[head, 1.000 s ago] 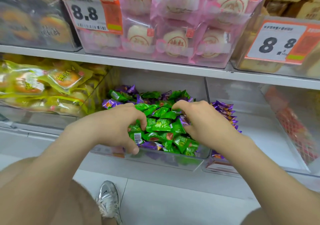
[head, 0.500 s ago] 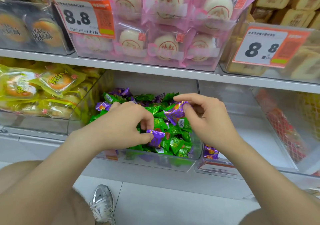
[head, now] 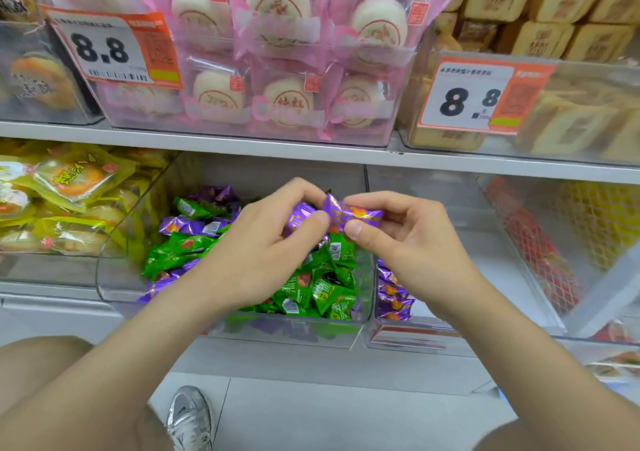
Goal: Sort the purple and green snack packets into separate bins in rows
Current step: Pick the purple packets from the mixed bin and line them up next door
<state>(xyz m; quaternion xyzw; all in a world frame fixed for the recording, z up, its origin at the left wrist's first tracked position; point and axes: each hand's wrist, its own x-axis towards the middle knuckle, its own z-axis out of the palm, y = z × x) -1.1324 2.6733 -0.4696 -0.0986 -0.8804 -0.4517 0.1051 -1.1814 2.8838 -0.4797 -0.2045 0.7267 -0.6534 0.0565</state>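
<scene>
A clear plastic bin (head: 114,277) on the lower shelf holds mixed green packets (head: 322,287) and purple packets (head: 180,225). Above it, my left hand (head: 263,246) pinches a purple packet (head: 299,213) between thumb and fingers. My right hand (head: 408,242) pinches another purple packet (head: 353,216) right beside it; the two packets touch. The neighbouring clear bin (head: 433,339) on the right holds a few purple packets (head: 393,294) at its front left, partly hidden by my right forearm.
A bin of yellow packets (head: 69,187) stands to the left, a bin of red netted packets (head: 533,242) to the right. The upper shelf (head: 311,154) carries pink-wrapped cakes and price tags. My shoe (head: 188,416) is on the floor below.
Both hands rose out of the mixed bin, each with a purple packet, and came together above it. The camera moved closer.
</scene>
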